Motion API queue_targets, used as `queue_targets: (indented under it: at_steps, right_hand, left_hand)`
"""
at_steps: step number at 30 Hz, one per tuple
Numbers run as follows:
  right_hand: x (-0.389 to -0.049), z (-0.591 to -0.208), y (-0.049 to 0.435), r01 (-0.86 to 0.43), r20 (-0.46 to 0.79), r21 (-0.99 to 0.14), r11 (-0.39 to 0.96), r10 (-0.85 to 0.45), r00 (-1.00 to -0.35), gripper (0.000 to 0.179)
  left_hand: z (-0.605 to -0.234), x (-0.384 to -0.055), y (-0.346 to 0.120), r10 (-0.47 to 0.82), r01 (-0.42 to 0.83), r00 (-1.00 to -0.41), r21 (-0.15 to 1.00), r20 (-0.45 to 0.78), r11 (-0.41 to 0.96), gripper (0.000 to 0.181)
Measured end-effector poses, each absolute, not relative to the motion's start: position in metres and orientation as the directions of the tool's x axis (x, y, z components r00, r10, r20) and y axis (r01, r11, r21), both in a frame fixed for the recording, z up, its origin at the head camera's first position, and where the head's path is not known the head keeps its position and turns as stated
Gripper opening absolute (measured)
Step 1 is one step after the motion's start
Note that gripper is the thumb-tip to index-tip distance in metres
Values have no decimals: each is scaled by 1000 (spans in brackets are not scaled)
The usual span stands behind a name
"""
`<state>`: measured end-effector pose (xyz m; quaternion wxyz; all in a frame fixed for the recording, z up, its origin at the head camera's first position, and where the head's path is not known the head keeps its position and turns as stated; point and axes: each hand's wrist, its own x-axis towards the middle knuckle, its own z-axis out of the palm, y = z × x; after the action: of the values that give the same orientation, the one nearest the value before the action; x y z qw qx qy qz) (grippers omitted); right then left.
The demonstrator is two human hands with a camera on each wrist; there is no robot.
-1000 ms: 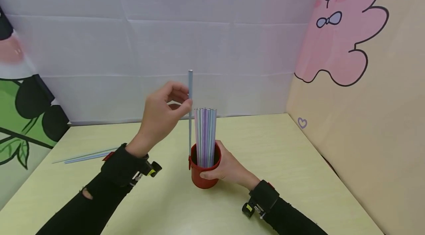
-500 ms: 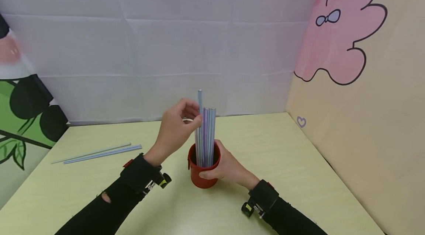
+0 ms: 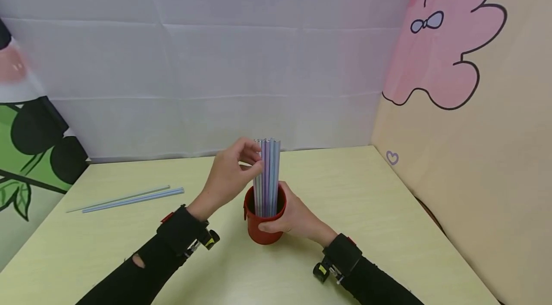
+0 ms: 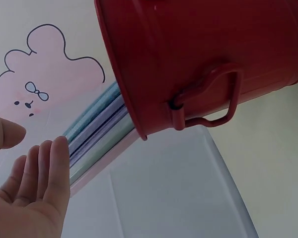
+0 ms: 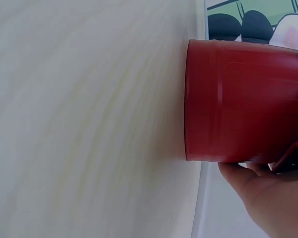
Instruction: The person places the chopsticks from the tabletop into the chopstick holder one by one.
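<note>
A red bucket (image 3: 266, 235) with a side handle stands upright on the table, holding a bundle of pastel straws (image 3: 270, 175) in pink, green, purple and blue. My right hand (image 3: 297, 216) grips the bucket from the right, thumb across its front; the bucket (image 5: 243, 101) fills much of the right wrist view. Beside the straws' upper ends is my left hand (image 3: 235, 171). In the left wrist view, that hand's thumb and fingers (image 4: 52, 168) stand apart with nothing between them, fingertips close to the straws (image 4: 97, 131). Whether they touch, I cannot tell.
Several loose straws (image 3: 133, 199), pale blue and greenish, lie on the left of the pale wooden table (image 3: 345, 190). A white cloth backdrop (image 3: 233, 56) rises behind the table. On the right stands a beige wall (image 3: 496, 152) with a pink bear.
My left hand moved right and down, lowering a blue straw into the bucket until level with the others, then let go. The right hand kept its hold on the bucket.
</note>
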<state>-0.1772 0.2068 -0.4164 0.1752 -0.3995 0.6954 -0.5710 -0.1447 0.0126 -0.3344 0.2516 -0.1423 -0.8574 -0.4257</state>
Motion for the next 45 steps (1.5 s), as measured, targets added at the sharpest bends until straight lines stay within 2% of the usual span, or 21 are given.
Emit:
queue_targets:
  at_steps: [14, 21, 24, 28, 36, 45]
  right_hand:
    - [-179, -419, 207, -363, 215, -931, 33, -755, -620, 87]
    - [-178, -420, 206, -347, 195, -937, 49, -751, -631, 87]
    - [-185, -432, 205, -343, 196, -938, 46, -747, -635, 87]
    - [-194, -447, 203, -340, 199, -940, 40, -744, -638, 88]
    - [-196, -449, 203, -363, 230, -932, 17, -747, -624, 88]
    - [-196, -449, 204, -348, 216, -937, 22, -746, -630, 88]
  left_hand:
    - [-316, -127, -17, 15, 472, -786, 583, 618, 661, 26]
    - [-314, -117, -48, -29, 410, -786, 555, 618, 724, 25]
    - [-316, -114, -60, -46, 380, -787, 542, 615, 750, 25]
    - [-321, -112, -76, -56, 359, -788, 532, 613, 766, 22]
    - [-340, -111, -113, -50, 296, -795, 459, 604, 837, 20]
    - [-375, -111, -159, 25, 233, -854, 338, 520, 912, 24]
